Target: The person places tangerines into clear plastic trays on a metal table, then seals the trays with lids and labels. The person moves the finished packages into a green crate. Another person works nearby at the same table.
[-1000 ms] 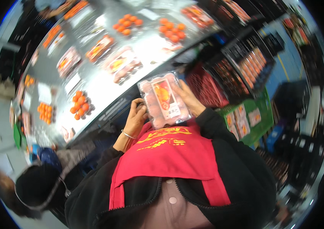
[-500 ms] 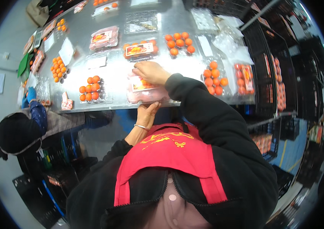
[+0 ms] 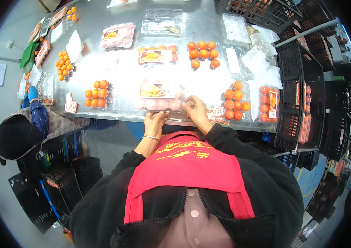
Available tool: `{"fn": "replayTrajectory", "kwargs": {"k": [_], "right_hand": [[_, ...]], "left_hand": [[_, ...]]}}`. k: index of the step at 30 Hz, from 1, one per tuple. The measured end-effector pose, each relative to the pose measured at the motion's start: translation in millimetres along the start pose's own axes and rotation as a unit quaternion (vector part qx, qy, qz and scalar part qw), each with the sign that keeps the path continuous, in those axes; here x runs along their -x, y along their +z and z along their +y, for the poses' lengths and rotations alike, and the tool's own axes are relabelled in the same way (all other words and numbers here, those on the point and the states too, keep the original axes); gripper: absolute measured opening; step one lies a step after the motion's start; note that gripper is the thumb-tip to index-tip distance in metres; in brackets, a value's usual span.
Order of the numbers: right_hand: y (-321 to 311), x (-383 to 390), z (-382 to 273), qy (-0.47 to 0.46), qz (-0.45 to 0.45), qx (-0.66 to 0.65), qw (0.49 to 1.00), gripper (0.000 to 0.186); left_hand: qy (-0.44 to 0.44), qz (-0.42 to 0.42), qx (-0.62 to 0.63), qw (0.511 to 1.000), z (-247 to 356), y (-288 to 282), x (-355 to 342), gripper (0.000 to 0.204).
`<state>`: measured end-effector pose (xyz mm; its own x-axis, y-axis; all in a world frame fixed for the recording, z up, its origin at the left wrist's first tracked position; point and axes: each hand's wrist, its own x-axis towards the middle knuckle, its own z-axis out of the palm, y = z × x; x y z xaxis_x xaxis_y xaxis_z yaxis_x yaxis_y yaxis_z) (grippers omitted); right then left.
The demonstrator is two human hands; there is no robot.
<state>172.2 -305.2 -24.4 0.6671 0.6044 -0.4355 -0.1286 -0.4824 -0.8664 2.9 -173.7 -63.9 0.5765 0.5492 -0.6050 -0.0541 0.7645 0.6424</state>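
A closed clear plastic clamshell pack (image 3: 162, 104) lies at the table's near edge, with pale pink contents and a picture label on its lid. My left hand (image 3: 155, 125) pinches the pack's near rim from below the edge. At the near right corner, my right hand (image 3: 197, 111) has its thumb and fingers bent round the rim. Just beyond sits a clamshell of orange-red tomatoes (image 3: 157, 54) with a similar label. To the right of my right hand lie patterned labels (image 3: 217, 114), beside an open tray of tomatoes (image 3: 235, 103).
More tomato trays (image 3: 203, 53) and a pink labelled pack (image 3: 117, 35) are spread over the metal table (image 3: 121, 82). A black crate (image 3: 289, 99) borders the right side. At the left, a co-worker's blue-gloved hand (image 3: 33, 94) is near other packs.
My right hand has come down from the label on top of the pack to its near right corner. The left hand stays at the near rim. The view has shifted slightly.
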Motion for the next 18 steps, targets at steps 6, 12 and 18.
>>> {"fn": "replayTrajectory", "kwargs": {"k": [6, 12, 18], "right_hand": [[20, 11, -2, -0.016, 0.042, -0.073, 0.996, 0.016], [28, 15, -11, -0.009, 0.060, -0.029, 0.998, 0.014], [34, 22, -18, 0.026, 0.036, -0.077, 0.996, 0.012]], "left_hand": [[-0.083, -0.032, -0.073, 0.993, 21, 4, -4, 0.038], [-0.093, -0.085, -0.036, 0.991, 31, 6, -7, 0.042], [-0.069, -0.109, -0.038, 0.991, 23, 7, -7, 0.061]]}}
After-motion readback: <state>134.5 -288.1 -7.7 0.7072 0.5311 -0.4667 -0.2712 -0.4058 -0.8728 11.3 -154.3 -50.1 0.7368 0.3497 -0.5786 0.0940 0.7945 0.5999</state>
